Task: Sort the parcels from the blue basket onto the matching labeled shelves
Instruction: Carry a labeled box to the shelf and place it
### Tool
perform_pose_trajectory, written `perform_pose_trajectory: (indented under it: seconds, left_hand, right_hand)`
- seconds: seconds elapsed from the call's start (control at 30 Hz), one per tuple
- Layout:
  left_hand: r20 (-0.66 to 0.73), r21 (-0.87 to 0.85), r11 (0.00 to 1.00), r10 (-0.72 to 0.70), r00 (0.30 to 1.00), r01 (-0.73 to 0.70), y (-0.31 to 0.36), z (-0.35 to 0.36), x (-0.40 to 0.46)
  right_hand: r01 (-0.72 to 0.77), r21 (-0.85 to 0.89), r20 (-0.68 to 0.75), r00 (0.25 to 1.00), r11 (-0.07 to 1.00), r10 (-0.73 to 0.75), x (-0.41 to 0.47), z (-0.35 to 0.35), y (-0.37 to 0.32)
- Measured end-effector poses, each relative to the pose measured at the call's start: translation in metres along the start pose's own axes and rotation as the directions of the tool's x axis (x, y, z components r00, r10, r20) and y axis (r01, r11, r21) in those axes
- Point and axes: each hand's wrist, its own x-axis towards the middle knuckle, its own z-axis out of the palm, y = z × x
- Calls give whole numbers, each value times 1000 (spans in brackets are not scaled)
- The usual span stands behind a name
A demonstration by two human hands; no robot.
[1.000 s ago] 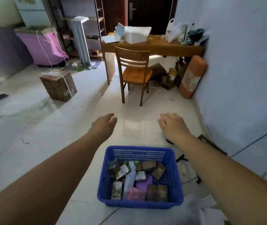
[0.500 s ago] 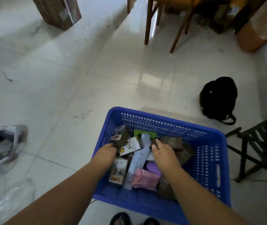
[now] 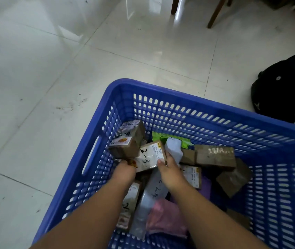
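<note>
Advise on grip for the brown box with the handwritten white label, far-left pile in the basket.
Pinch the labelled box across its two short ends from above, as the left hand and right hand flank it: it lies tilted atop others, the ends look free, and the blue basket wall blocks sideways approach.

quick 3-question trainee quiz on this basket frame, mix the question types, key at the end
1. True or false: both hands grip the small brown cardboard parcel with a white label inside the blue perforated plastic basket.
2. The handwriting on that label reads: A) 2-3 B) 5-1 C) 7-9
3. What dark thing lies on the white tiled floor to the right of the basket?

Key: 1 true, the left hand holds its near left corner and the right hand its near right edge. 2 A. 3 a black fabric backpack.
</note>
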Motion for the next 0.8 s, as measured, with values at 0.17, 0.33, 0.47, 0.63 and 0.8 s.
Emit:
perform_pose_trajectory:
  seconds: [0.17,0.33,0.47,0.63,0.8]
  left_hand:
    - [-67,-251,966,45,997,-61,-16,9,-21]
    - [43,-471,869,194,980,-151,27,-35,-147]
    - [102,-517,823,330,938,-234,103,-112,-253]
    - [190,-575,709,600,777,-407,210,-225,-407]
    - [250,-626,524,837,487,-578,305,-320,-593]
  right_hand:
    - [31,213,-139,990,977,-1,-35,-21,-5]
    - [89,465,-230,973,881,23,-123,-76,-63]
    - [170,668,-162,983,725,-82,-201,-146,-171]
    - [388,656,-206,917,648,-341,-315,-247,-345]
    - [653,510,-309,746,560,-590,-473,-331,-511]
